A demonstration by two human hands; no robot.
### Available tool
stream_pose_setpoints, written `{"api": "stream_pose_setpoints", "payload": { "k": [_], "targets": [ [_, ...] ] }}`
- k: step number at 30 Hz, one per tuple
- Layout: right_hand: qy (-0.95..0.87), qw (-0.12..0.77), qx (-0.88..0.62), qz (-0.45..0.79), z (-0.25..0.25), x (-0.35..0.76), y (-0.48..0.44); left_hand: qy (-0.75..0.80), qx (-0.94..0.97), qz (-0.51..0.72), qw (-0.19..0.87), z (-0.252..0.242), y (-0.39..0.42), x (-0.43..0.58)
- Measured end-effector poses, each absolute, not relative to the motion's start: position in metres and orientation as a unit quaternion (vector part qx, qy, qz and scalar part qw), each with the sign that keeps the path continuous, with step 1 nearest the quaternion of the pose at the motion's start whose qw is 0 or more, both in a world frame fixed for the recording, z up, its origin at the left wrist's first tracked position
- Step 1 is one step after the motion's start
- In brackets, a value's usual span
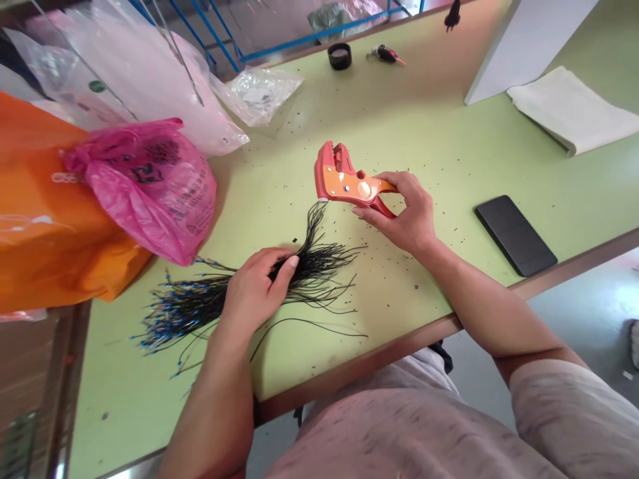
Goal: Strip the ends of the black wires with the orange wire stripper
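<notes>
My left hand (257, 283) is closed around a bundle of thin black wires (200, 306) lying on the green table (429, 140). The wires have blue tips at their left ends and fan out to the right. My right hand (399, 213) grips the handles of a red and orange wire stripper (344, 181). Its jaws point up and left, and a few wire ends reach up to the tool's lower edge. Small black specks of insulation lie scattered on the table around both hands.
A pink plastic bag (150, 186) rests on an orange bag (44, 213) at the left. Clear plastic bags (150, 73) lie behind them. A black phone (515, 234) sits near the front edge at right. A white folded cloth (574, 110), a black cap (339, 56) and a small red tool (387, 54) lie farther back.
</notes>
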State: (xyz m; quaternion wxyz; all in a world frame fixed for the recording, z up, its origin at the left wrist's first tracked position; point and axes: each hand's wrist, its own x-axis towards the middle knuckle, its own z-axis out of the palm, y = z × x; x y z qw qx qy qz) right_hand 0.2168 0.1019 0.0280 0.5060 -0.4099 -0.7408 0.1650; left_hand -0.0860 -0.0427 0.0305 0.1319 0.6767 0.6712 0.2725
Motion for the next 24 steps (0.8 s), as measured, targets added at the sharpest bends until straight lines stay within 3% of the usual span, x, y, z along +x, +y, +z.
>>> {"api": "stream_pose_setpoints", "payload": {
  "k": [4, 11, 18, 24],
  "targets": [
    [-0.735, 0.509, -0.413, 0.173, 0.026, 0.217, 0.104, 0.707, 0.634, 0.292, 0.117, 0.040, -0.021, -0.081],
    [-0.730, 0.505, -0.420, 0.187, 0.020, 0.221, 0.111, 0.791, 0.584, 0.117, 0.136, 0.087, 0.012, -0.100],
    [-0.729, 0.502, -0.424, 0.192, 0.025, 0.221, 0.109, 0.908, 0.410, 0.091, 0.015, 0.145, -0.044, -0.170],
    [-0.731, 0.490, -0.436, 0.186, 0.023, 0.221, 0.108, 0.917, 0.386, 0.082, 0.061, 0.119, -0.103, -0.204]
  ]
}}
